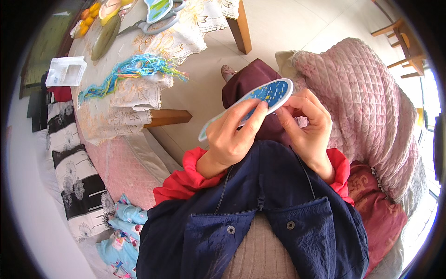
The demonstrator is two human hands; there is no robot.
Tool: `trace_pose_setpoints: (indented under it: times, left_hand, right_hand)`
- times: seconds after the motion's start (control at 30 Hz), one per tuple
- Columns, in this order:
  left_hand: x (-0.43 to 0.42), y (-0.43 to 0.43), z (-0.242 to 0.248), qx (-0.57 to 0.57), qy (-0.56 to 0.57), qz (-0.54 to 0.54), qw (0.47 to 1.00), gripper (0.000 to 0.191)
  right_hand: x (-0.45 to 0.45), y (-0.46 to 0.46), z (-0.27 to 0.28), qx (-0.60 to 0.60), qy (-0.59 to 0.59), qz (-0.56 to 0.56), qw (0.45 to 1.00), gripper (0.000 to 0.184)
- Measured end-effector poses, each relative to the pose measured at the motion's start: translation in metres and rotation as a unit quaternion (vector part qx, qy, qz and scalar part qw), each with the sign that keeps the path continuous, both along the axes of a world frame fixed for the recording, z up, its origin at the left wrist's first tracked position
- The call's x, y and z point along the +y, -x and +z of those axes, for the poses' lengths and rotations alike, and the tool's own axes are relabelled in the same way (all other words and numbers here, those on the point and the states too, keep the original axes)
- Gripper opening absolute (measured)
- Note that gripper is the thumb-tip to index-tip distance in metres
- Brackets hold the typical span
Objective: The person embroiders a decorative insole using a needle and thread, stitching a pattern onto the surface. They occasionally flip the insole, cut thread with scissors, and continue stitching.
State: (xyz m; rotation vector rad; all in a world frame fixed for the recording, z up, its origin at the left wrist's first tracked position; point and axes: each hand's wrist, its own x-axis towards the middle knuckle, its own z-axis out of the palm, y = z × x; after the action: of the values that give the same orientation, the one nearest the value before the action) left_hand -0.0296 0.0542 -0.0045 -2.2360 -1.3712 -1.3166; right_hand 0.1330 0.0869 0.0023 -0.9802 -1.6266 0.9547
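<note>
An insole with a blue stitched pattern [277, 90] and a white rim is held tilted above my lap. My left hand [231, 139] grips it around its middle, with the fingers spread over the patterned face. At the insole's right edge, my right hand [308, 122] pinches thumb and forefinger together. A thin shiny needle [274, 113] shows by that thumb tip, partly hidden behind the insole's edge. A tangled bundle of blue, green, yellow and orange thread [136, 68] lies on the table to the left. Beyond it are grey-handled scissors [158, 28] under another patterned insole [158, 10].
The table has a lace-edged floral cloth [190, 28] and wooden legs [240, 33]. Oranges [89, 19], an oval greenish object [106, 38] and a white packet [66, 71] are on its far side. A pink quilt [352, 94] is bunched at right, near a wooden chair [406, 45].
</note>
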Motion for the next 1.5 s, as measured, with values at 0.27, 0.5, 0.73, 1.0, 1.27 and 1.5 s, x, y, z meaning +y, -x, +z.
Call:
trace_pose_setpoints:
  times: [0.27, 0.5, 0.73, 1.0, 1.27, 1.5]
  left_hand:
    - [-0.008, 0.002, 0.007, 0.084, -0.096, -0.017, 0.992, 0.026]
    - [-0.004, 0.0, 0.009, 0.07, -0.12, -0.019, 0.99, 0.015]
    - [-0.005, 0.0, 0.008, 0.053, -0.12, -0.008, 0.991, 0.014]
    - [-0.008, 0.0, 0.01, 0.038, -0.117, -0.002, 0.992, 0.014]
    - [-0.009, 0.0, 0.011, 0.016, -0.108, -0.004, 0.994, 0.017]
    - [-0.012, 0.003, 0.013, -0.038, -0.029, -0.016, 0.999, 0.033]
  right_hand:
    - [-0.01, -0.001, -0.023, 0.2, 0.118, 0.077, 0.97, 0.015]
    - [-0.01, 0.0, -0.026, 0.223, 0.076, 0.09, 0.968, 0.017]
    - [-0.01, 0.002, -0.027, 0.197, 0.047, 0.075, 0.976, 0.018]
    - [-0.006, 0.001, -0.023, 0.102, -0.059, 0.053, 0.992, 0.019]
    - [-0.005, 0.002, -0.02, 0.075, -0.104, 0.039, 0.991, 0.019]
    - [-0.005, 0.005, -0.017, 0.057, -0.093, 0.024, 0.994, 0.02]
